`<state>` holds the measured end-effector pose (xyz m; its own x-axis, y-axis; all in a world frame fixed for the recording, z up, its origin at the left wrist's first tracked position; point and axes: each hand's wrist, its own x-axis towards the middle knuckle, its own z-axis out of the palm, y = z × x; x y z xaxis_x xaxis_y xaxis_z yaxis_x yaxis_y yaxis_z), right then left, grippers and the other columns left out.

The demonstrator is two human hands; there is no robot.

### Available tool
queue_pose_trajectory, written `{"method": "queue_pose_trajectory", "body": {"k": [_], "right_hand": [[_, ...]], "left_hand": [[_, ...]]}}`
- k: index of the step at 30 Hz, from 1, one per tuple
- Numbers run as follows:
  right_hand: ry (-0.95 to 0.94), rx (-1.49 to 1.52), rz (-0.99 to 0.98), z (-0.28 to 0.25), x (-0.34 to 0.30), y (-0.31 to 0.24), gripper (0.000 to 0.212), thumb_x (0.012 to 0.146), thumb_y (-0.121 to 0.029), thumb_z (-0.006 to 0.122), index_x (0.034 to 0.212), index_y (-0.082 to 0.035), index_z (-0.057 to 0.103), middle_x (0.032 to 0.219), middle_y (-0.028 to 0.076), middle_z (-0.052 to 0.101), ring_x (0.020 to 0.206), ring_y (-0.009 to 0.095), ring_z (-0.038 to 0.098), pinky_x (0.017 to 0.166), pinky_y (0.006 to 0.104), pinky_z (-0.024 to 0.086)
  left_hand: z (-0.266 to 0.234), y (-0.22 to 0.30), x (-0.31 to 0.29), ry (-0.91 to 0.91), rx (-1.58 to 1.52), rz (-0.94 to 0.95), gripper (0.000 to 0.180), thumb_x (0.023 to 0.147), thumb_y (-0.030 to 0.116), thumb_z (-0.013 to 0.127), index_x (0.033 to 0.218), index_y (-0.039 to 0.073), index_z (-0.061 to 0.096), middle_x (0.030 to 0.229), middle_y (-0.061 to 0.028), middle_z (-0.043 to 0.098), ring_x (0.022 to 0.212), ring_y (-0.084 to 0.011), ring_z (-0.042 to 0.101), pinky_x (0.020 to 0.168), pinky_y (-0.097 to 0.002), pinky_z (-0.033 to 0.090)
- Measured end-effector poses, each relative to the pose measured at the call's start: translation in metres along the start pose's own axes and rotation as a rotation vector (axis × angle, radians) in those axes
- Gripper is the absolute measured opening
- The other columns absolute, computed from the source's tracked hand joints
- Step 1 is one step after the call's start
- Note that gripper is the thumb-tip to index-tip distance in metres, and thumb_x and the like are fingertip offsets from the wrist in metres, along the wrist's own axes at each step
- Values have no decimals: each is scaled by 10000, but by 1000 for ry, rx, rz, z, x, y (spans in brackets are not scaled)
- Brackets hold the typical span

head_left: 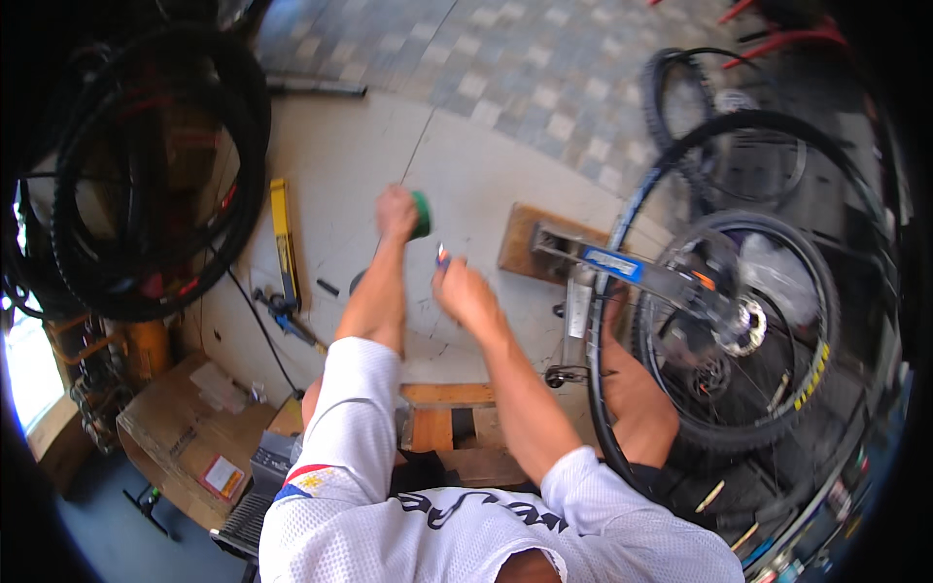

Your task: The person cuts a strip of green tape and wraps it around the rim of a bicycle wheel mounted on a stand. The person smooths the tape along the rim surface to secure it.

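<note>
Left hand (396, 213) is out ahead over the pale floor (330, 155), fingers curled closed on a green roll (421, 214); the roll sticks out on the hand's right side. Right hand (466, 293) is lower and nearer the body, fingers wrapped in a fist around a small tool (443, 257), its shiny tip poking out toward the roll. Tip and roll are near but apart. Blur hides the exact fingertip placement, and whether the tool is a blade or something else can't be told.

Step in hand looks like working the roll with the tool, probably freeing or cutting a strip; no loose strip is clear. To do it well: keep the left grip firm on the roll's far side, thumb and fingertips out of the tip's line, and bring the tool in slowly with short strokes, steadying the wrist. Aim the point away from the left forearm. Pressing too hard could nick the roll or slip onto the hand.

Right side: stand (607, 262) on a wood board (518, 238), big hoop (748, 119) close by; can't tell if it's mounted. Best keep the right elbow off both. Yellow bar (283, 238) lies left, well apart from the work.
</note>
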<state>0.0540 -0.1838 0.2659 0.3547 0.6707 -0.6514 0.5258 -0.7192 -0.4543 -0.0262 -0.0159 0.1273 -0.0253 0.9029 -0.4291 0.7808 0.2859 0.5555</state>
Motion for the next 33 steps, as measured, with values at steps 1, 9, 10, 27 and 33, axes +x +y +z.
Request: {"method": "queue_pose_trajectory", "body": {"k": [1, 9, 10, 27, 33], "right_hand": [[-16, 21, -19, -22, -40, -7, 438, 1004, -318, 498, 1093, 107, 557, 882, 369, 688, 858, 546, 683, 817, 604, 544], [176, 30, -186, -108, -263, -6, 418, 1023, -355, 526, 1114, 52, 496, 841, 355, 686, 841, 558, 677, 790, 633, 527], [213, 36, -218, -118, -296, -5, 413, 1027, -357, 529, 1108, 46, 495, 818, 347, 685, 821, 560, 674, 768, 632, 528], [1489, 250, 109, -287, -739, 292, 388, 930, -296, 726, 1236, -124, 559, 948, 200, 714, 877, 412, 715, 745, 483, 541], [1675, -324, 831, -391, -795, 430, 360, 947, -246, 691, 1253, -97, 577, 1188, 206, 673, 1118, 450, 646, 891, 554, 528]], "left_hand": [[-28, 1, 2, 60, 24, 70, 452, 1041, 368, 395, 1074, 29, 693, 1096, -263, 702, 1074, -481, 633, 951, -542, 500], [-234, 163, -188, -13, -578, 750, 491, 1103, 418, 414, 1112, 18, 700, 1025, -151, 700, 965, -264, 642, 884, -380, 491], [-251, 172, -225, -17, -626, 805, 490, 1108, 408, 413, 1118, 11, 701, 1033, -139, 695, 973, -251, 635, 895, -369, 484], [-224, 194, -644, -828, -920, 1249, 361, 1095, 284, 477, 1109, -43, 630, 1193, -191, 651, 1173, -277, 597, 1063, -405, 432], [-180, 195, -697, -967, -761, 1255, 523, 1094, 401, 457, 1292, -61, 604, 1228, -194, 666, 1168, -272, 619, 1055, -389, 450]]}}
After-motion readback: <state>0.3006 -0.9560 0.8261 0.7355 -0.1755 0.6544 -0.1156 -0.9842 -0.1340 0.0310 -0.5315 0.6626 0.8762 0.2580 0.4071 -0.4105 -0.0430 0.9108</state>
